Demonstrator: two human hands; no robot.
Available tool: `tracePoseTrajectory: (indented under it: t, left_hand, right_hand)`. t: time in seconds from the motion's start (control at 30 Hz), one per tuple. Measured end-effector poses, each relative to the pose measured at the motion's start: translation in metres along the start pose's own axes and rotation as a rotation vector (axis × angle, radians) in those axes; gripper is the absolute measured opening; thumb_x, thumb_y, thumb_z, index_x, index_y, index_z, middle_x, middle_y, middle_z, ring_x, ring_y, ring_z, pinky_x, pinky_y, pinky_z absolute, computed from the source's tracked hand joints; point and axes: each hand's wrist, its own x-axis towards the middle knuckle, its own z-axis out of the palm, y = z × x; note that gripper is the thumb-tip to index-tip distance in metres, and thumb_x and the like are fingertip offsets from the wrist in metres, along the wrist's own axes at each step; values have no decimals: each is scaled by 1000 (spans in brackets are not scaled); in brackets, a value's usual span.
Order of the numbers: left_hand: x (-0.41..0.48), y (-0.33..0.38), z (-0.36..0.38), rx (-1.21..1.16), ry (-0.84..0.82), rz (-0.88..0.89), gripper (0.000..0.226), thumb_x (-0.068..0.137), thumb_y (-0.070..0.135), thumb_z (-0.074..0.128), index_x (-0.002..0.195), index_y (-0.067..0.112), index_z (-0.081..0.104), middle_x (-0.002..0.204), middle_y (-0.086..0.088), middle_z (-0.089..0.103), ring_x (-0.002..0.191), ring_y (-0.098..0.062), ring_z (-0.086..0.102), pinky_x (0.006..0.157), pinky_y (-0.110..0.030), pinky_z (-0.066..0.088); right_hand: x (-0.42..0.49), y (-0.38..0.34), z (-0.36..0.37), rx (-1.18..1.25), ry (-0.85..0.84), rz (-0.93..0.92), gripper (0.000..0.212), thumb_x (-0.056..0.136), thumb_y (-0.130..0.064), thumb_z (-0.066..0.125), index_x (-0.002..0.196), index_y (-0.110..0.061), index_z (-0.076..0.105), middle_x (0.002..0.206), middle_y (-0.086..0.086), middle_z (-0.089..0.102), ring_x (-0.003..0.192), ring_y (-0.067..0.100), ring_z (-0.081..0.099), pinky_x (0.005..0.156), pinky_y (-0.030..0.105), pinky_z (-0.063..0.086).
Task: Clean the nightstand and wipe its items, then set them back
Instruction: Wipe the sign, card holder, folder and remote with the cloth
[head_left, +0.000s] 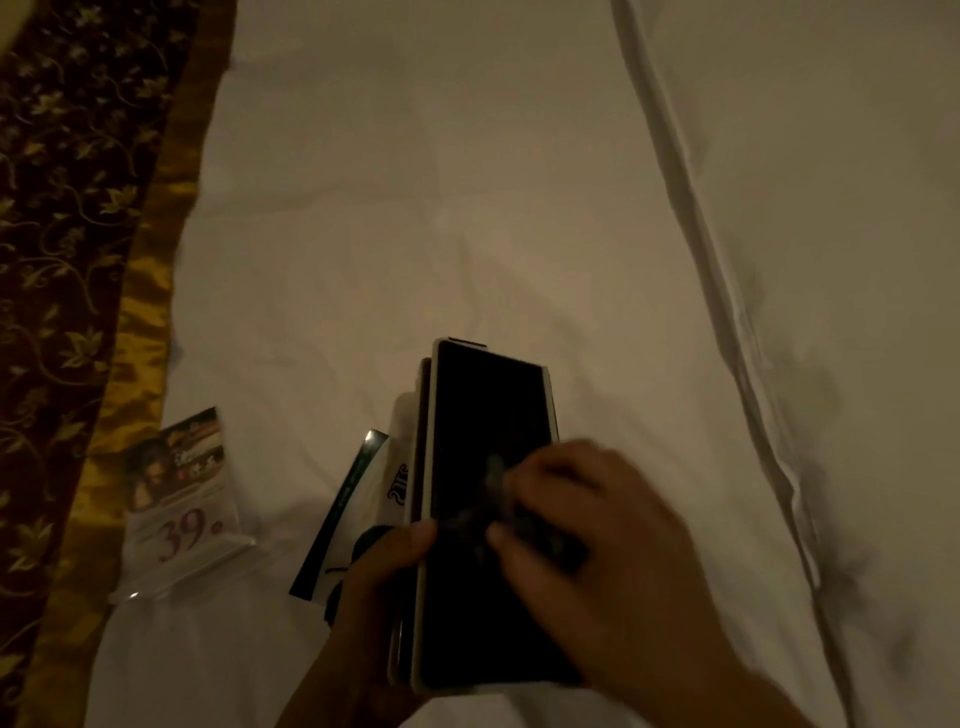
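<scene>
While the left hand (382, 582) props the black panel (483, 415) up off the bed, thumb curled over its near left edge, the dark face is tilted toward the camera, likely so the wiping hand can reach all of it. Panel: flat, pale rim, a thinner brownish sheet stacked behind it; what it is, cannot tell.

Right hand (597, 551) reaches in from the near right, fingers bunched round a dark cloth (491, 496) and pressing it on the lower half of the face. Blurred, so probably mid-stroke. Forearm runs off the bottom edge.

Just left of the panel, a leaflet (358, 499) with a dark green edge lies on the sheet, partly under the left hand.

Farther left, a clear sign stand (182, 493) showing "39". Parked here, I judge, to free the nightstand, which is out of view.

Beyond: creased white bed (467, 182); maroon-and-gold runner (67, 208) along the left.
</scene>
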Motion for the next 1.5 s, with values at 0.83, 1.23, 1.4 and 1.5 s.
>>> tracePoseTrajectory:
  t: [0.83,1.23,1.4,1.5]
  left_hand:
    - [12,4,23,235,197,-29,19,32,10,47,45,7,61,55,-9,60,45,-24,62,39,-29,50]
    - [29,8,33,194,74,-35,63,71,25,65,131,5,59,123,-26,64,107,-46,65,80,-50,56]
    - [39,3,43,182,286,65,56,78,33,71,127,7,63,118,-24,70,101,-43,70,68,-44,60]
    - [46,-7,57,100,377,129,56,73,40,72,123,16,66,114,-19,73,98,-43,72,72,-51,60]
  right_hand:
    - [28,45,-13,270,175,331,8,86,-32,67,91,-33,73,86,-11,69,83,1,65,77,25,52]
    - [9,52,-26,735,98,522,19,83,-21,73,98,-33,77,95,-7,77,89,11,73,81,30,58]
    - [-15,51,-28,784,119,567,22,84,-24,70,98,-40,76,96,-10,76,89,8,73,78,29,57]
    - [-24,57,-23,917,364,693,21,82,-29,71,98,-42,75,96,-10,77,90,12,73,77,33,57]
